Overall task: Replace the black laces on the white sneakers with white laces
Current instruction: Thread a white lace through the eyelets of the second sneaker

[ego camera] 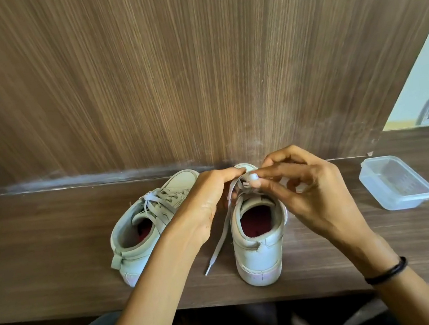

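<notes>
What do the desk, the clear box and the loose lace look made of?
The desk is likely wood-grain laminate or veneer, matte, with straight brown streaks. The box looks like thin translucent plastic, slightly glossy; the desk shows through its walls. The lace seems flat woven fabric, limp, with a stiffer tip.

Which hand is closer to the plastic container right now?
Right. The right hand pinches the lace over the right sneaker, on the side toward the container; the left hand grips it farther off, across that sneaker.
</notes>
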Motion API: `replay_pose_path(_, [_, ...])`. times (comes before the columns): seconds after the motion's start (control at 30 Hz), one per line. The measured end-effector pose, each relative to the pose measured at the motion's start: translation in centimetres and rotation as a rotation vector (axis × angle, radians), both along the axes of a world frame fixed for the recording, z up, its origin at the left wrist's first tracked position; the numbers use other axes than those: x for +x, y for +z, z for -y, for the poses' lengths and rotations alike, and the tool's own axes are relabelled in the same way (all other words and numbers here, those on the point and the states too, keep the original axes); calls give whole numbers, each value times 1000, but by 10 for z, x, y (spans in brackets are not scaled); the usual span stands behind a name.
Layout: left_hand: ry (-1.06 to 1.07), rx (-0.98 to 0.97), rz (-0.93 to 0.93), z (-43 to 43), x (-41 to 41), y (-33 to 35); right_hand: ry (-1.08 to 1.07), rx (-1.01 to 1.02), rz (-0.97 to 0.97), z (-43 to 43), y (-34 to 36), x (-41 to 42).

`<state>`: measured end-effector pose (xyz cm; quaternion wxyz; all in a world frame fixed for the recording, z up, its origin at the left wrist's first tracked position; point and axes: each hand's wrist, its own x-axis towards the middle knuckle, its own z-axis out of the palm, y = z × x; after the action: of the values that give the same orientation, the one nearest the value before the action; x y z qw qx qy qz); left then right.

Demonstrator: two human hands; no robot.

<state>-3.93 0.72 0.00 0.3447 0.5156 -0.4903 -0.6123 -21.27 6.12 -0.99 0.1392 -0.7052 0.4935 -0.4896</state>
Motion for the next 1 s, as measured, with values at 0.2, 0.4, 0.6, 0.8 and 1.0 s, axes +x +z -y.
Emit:
replay_pose_path(0.2, [-5,-52,7,-2,2,0,214,220,487,-7,13,-2])
replay_pose_path(0.4, [100,-74,61,3,4,-6,224,252,616,-8,16,-8])
replay_pose_path(0.6, [151,-96,54,3,5,-9,188,260,583,-12,20,-9])
replay_pose_path(0.8, [150,-103,115,0,4,-8,163,278,592,-13,22,-8])
replay_pose_path(1.0, [142,-135,183,0,6,-8,159,289,593,-15,26,-7])
